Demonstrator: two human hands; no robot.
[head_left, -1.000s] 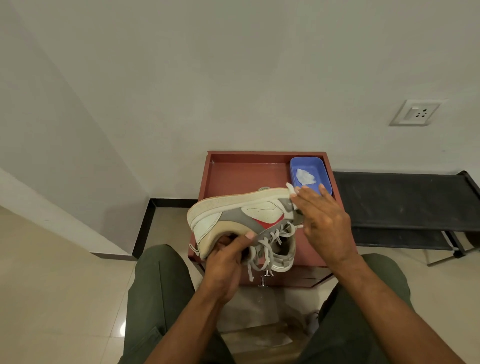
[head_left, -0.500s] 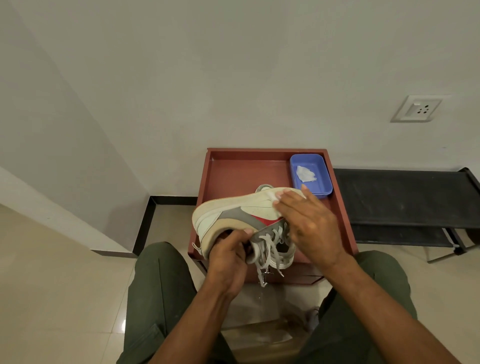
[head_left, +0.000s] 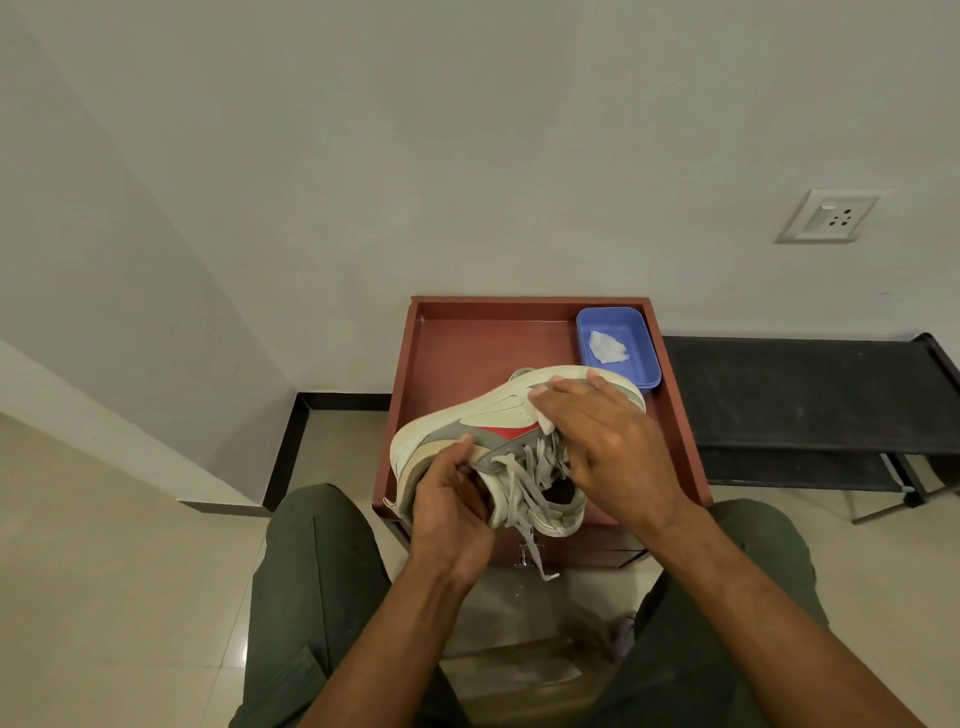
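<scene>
Left hand (head_left: 447, 512): fingers curled round the shoe's collar, thumb on the grey side panel. A firm hold should stop the shoe twisting under the wiping.
Shoe (head_left: 467, 421): held on its side over the stand's near edge, sole turned away from the person. Cream leather, grey panels, red flash; smooth and curved.
Laces (head_left: 519, 478): flat, grey, loose and hanging. Best kept clear of the wipe.
Wipe (head_left: 543, 422): white, thin, soft; mostly hidden beneath the fingers.
Right hand (head_left: 608, 447): fingers straight, pressing the wipe flat on the upper. Short, even strokes along the panel would suit.
Stand (head_left: 467, 348): red-brown, rimmed, hard.
Tray (head_left: 652, 358): blue plastic, far right corner, with a crumpled white wad inside.
</scene>
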